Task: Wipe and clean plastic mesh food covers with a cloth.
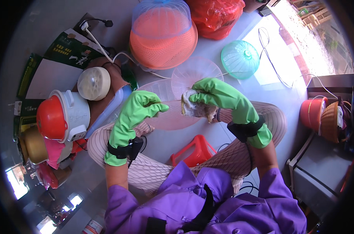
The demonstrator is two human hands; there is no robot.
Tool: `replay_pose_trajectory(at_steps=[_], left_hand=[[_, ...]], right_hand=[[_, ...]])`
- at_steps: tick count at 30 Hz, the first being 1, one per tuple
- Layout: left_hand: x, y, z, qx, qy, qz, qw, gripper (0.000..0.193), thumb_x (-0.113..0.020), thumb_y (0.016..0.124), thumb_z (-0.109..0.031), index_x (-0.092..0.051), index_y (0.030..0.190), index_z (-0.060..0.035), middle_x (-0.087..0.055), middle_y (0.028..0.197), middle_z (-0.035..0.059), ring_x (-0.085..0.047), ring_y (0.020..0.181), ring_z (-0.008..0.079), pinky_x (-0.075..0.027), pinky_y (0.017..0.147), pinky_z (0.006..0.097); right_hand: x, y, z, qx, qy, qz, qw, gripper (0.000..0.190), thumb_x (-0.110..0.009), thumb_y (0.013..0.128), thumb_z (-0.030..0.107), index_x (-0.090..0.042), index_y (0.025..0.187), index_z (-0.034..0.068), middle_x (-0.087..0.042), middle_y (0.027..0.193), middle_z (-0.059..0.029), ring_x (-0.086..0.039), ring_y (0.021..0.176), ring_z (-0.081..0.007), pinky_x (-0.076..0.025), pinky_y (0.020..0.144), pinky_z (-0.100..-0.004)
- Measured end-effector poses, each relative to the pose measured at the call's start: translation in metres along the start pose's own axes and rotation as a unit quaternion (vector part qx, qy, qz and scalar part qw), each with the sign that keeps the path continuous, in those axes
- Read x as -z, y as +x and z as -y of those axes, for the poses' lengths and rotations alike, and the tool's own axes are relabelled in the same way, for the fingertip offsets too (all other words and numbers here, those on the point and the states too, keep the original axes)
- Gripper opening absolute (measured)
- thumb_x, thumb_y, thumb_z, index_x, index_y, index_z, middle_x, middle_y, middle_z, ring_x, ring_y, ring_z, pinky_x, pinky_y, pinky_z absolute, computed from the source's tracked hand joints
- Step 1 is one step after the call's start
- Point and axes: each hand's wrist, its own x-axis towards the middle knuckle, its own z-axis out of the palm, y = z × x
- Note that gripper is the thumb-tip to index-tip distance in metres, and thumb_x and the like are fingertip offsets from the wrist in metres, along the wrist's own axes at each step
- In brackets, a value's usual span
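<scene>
Both of my hands wear green rubber gloves. My left hand (pixel 137 112) pinches the left side of a translucent pink plastic cover (pixel 171 117), its thumb pointing inward. The cover is pale and see-through, so its exact outline is hard to follow. In my right hand (pixel 220 93) is a crumpled grey-white cloth (pixel 199 103), bunched at the cover's right side. Just beyond, a round ribbed piece of translucent pink plastic (pixel 197 68) overlaps the cover in view. Black straps with small devices circle both wrists.
An orange plastic basket (pixel 162 49) stands ahead, near a red plastic bag (pixel 216 17) and a green plastic dome cover (pixel 240 59). Left are a white appliance with a red lid (pixel 62 115) and cardboard boxes (pixel 68 49). A red plastic stool (pixel 194 152) sits between my legs. Cables cross the floor.
</scene>
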Motion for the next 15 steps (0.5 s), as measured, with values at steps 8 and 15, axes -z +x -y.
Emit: replay_pose_trajectory(at_steps=[8,15], left_hand=[[-0.023,0.008,0.008,-0.067,0.12,0.038,0.99,0.014,-0.061,0.08,0.003,-0.067,0.092,0.005,-0.064,0.079,0.0022,-0.062,0.079,0.0111,-0.048,0.067,0.0261],[0.001,0.006,-0.004,-0.025,-0.024,0.01,0.999,0.005,-0.069,0.084,-0.002,-0.068,0.087,0.002,-0.065,0.072,0.0028,-0.062,0.065,0.0102,-0.049,0.06,0.0246]], right_hand=[[-0.026,0.024,0.036,-0.014,-0.107,-0.004,0.994,0.029,-0.063,0.085,0.016,-0.063,0.106,-0.005,-0.065,0.099,-0.0209,-0.063,0.09,-0.0356,-0.05,0.081,-0.0387],[-0.003,0.009,-0.027,0.113,-0.106,-0.067,0.986,0.029,-0.063,0.085,0.016,-0.064,0.107,-0.003,-0.065,0.101,-0.0205,-0.064,0.091,-0.0338,-0.051,0.079,-0.0382]])
